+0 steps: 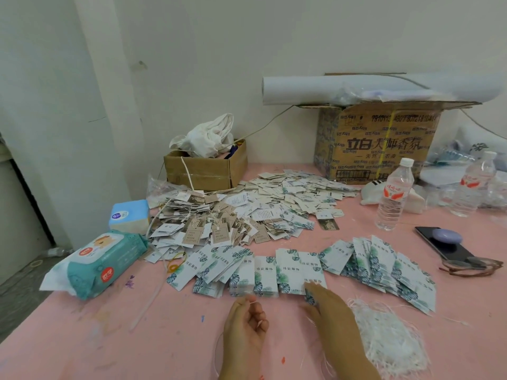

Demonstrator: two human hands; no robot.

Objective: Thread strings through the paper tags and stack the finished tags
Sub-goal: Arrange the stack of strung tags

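White paper tags with green leaf print (274, 270) lie in overlapping rows across the pink table in front of me. My right hand (329, 311) reaches to the near edge of that row and pinches one tag (311, 297) at its corner. My left hand (245, 325) is curled, pinching a thin white string (253, 304) between thumb and fingers. A tangled bundle of white strings (389, 338) lies to the right of my right hand. A big heap of strung tags (247, 212) covers the table farther back.
A wet-wipe pack (101, 264) and blue tissue box (130, 216) sit at the left. Behind stand a small cardboard box (203, 171) with cloth and a large printed carton (378, 144). Two water bottles (393, 193), a phone (444, 244) and glasses (472, 266) lie at the right.
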